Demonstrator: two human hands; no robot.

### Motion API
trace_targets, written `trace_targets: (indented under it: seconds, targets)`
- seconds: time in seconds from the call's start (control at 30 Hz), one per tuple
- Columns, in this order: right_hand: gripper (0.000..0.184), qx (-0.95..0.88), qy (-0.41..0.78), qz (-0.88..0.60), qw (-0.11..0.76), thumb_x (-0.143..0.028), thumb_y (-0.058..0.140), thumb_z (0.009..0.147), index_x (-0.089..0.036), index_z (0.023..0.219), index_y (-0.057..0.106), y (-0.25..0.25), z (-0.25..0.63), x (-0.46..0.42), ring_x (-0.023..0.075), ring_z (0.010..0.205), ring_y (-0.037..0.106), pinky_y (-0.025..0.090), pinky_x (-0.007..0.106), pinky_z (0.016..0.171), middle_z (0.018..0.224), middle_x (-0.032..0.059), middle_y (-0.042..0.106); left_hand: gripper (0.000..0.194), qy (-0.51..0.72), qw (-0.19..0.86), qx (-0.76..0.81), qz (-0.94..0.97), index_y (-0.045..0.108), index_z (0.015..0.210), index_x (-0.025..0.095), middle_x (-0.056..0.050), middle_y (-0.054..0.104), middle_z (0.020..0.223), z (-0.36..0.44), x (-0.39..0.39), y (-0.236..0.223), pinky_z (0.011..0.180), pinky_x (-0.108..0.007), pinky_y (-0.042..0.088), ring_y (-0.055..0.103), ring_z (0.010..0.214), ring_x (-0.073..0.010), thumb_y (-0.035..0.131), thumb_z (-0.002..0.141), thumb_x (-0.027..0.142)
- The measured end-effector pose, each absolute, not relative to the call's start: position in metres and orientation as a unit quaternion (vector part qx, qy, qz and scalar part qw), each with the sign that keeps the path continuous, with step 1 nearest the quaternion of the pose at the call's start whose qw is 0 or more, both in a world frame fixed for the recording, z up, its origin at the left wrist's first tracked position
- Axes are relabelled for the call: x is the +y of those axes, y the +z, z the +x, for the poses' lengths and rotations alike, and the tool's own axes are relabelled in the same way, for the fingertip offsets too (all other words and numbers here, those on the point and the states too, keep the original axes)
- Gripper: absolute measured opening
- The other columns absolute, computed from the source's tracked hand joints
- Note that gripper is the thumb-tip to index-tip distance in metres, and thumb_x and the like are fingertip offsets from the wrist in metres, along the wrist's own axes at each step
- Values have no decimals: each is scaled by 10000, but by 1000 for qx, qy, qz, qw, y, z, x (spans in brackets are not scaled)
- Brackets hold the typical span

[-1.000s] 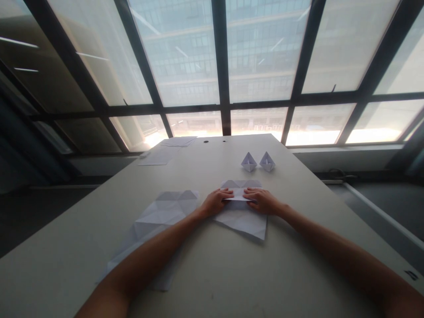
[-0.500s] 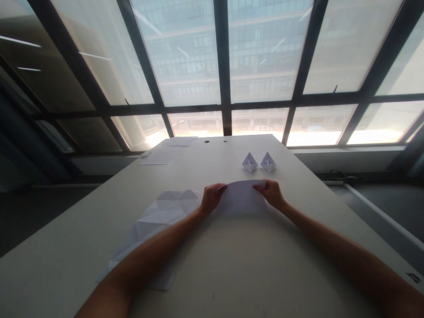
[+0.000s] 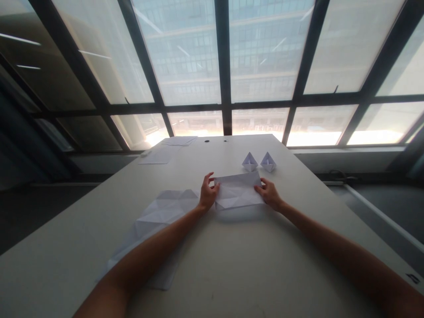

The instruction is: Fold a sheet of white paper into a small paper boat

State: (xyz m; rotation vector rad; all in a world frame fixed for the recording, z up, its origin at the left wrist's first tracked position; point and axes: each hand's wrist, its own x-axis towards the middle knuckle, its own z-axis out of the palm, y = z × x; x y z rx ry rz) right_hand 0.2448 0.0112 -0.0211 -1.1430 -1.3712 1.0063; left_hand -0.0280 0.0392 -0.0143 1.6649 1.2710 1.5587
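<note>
A folded sheet of white paper [image 3: 236, 192], marked with creases, is held a little above the table between my hands. My left hand [image 3: 208, 195] has its thumb on the sheet's left edge, with the index finger raised and curved beside the upper left corner. At the right edge, my right hand [image 3: 269, 193] pinches the paper, thumb in front and fingers mostly behind. Just beyond the sheet stand two folded paper boats, the left boat [image 3: 250, 162] and the right boat [image 3: 268, 162].
Creased white paper [image 3: 162, 212] lies on the white table [image 3: 225, 269], partly under my left forearm. Further off on the left are a flat sheet [image 3: 155, 156] and more papers [image 3: 180, 141]. Large windows [image 3: 185, 57] rise behind the table.
The sheet has been turned in my hands, so a creased face with a folded lower edge now shows. My left hand's fingers have loosened and spread at its edge.
</note>
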Motion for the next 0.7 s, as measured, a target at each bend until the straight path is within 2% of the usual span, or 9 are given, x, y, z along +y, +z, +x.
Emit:
trace_targets:
  seconds: [0.1, 0.17, 0.27, 0.33, 0.4, 0.5, 0.6, 0.7]
  targets:
    - [430, -586, 392, -508, 495, -386, 652, 738, -138, 1085, 602, -26, 247, 12, 143, 522, 575, 379, 199, 417, 748, 42, 717, 464, 549, 180, 487, 655, 563, 1276, 190, -127, 548, 1306, -30, 40, -15, 836, -345, 570, 638, 1012, -203, 592, 814, 161]
    - [410, -602, 374, -520, 476, -350, 645, 745, -130, 1089, 613, -28, 247, 13, 149, 537, 588, 381, 195, 420, 747, 45, 714, 329, 509, 129, 457, 718, 655, 1142, 195, -101, 586, 1275, -30, 37, -14, 971, -412, 527, 613, 1109, -227, 566, 830, 142]
    - [400, -618, 360, -531, 454, -295, 636, 765, -118, 1123, 623, -29, 244, 13, 161, 567, 613, 405, 201, 442, 769, 59, 717, 224, 411, 115, 382, 820, 723, 1014, 220, -58, 669, 1195, -27, 30, -15, 1083, -413, 451, 606, 1156, -215, 538, 894, 183]
    - [447, -624, 345, -546, 440, -258, 623, 782, -110, 1204, 606, -29, 243, 13, 169, 579, 622, 427, 215, 464, 785, 63, 718, 246, 322, 120, 358, 868, 724, 1094, 236, -55, 645, 1289, -24, 26, -17, 1112, -402, 423, 579, 1222, -222, 549, 922, 258]
    - [529, -633, 306, -570, 425, -223, 612, 795, -102, 1307, 560, -29, 241, 11, 182, 623, 637, 477, 246, 532, 816, 70, 716, 362, 225, 107, 356, 900, 652, 1273, 253, -58, 534, 1448, -22, 23, -19, 1167, -436, 344, 462, 1362, -253, 550, 940, 353]
    - [617, -663, 185, -610, 392, -191, 612, 809, -90, 1405, 490, -27, 242, 5, 236, 837, 666, 537, 333, 758, 970, 119, 710, 543, 109, 86, 359, 923, 440, 1481, 301, -42, 319, 1595, -22, 20, -17, 1210, -517, 195, 263, 1481, -282, 454, 981, 515]
    - [606, -719, 28, -607, 336, -177, 610, 823, -99, 1413, 495, -22, 240, -4, 316, 1182, 553, 452, 432, 1005, 1286, 193, 599, 622, 54, 75, 350, 932, 305, 1542, 335, -37, 194, 1635, -22, 17, -11, 1210, -542, 126, 185, 1504, -289, 335, 991, 622]
    - [513, -783, -35, -557, 274, -239, 580, 881, -126, 1380, 544, -19, 234, -12, 334, 1373, 370, 335, 473, 1121, 1484, 189, 438, 660, 30, 64, 337, 939, 239, 1561, 349, -38, 138, 1646, -22, 13, -6, 1207, -544, 99, 145, 1511, -302, 284, 983, 664]
